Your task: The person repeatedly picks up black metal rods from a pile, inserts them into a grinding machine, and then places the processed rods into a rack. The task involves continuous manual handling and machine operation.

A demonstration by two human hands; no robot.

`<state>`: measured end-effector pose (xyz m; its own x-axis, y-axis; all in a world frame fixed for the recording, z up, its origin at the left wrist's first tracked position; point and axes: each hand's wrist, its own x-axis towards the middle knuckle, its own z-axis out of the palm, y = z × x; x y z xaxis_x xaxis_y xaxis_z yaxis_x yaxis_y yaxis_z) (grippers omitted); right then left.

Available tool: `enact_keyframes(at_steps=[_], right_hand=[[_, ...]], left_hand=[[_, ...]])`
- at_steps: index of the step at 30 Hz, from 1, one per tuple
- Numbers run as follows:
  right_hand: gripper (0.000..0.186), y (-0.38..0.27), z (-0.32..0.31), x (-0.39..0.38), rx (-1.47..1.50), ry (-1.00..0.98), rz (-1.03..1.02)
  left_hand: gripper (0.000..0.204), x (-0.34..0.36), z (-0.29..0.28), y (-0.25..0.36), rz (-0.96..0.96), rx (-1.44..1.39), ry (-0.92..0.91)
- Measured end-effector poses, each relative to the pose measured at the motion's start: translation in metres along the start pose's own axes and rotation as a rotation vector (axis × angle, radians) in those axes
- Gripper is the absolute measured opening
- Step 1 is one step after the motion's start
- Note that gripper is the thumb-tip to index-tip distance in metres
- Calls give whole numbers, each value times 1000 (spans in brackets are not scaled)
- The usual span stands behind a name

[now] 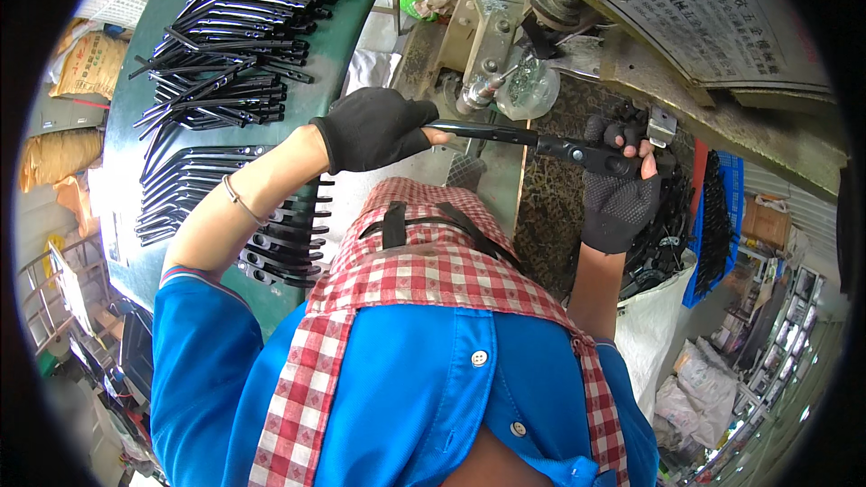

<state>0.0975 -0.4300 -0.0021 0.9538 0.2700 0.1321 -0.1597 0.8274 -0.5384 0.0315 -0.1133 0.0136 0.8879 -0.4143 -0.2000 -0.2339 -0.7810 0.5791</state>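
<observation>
My left hand [372, 130], in a black fingerless glove, is closed around one end of a slim glossy black tube [492, 132]. At its right end the tube meets a wider flat black bracket [575, 153] with holes and a round silver rivet or pin. My right hand [621, 203], in a black fingerless glove with a dotted palm, grips that bracket's far end, thumb and fingertips on it. The two pieces are held level in front of the machine's metal spindle [481, 90], apart from it. A clear plastic bag or cup of small metal parts [530, 90] sits just beyond.
On the left, a green table [126, 149] bears piles of bent black tubes [230, 54] and a row of black brackets [275, 239]. A white sack of black parts [663, 307] and a blue crate [732, 207] stand right. A machine plate [713, 18] overhangs the upper right.
</observation>
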Motion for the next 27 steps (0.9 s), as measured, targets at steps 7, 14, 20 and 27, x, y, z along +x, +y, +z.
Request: enact_keyframes(at_steps=[7,14,20,27], right_hand=[[12,17,11,3,146,-7,130],[28,26,0,-7,-784,270,282],[41,-13,19,-19,-1903,-227,-443],[40,-23,29,21,-2385,-802,136]], left_hand=[[44,-1,10,-12,107,-339,-78],[40,-10,0,-5,34,-56,56],[40,-13,0,-28,-29,-81,-83],[36,-15,-13,-35,1,123,-57]])
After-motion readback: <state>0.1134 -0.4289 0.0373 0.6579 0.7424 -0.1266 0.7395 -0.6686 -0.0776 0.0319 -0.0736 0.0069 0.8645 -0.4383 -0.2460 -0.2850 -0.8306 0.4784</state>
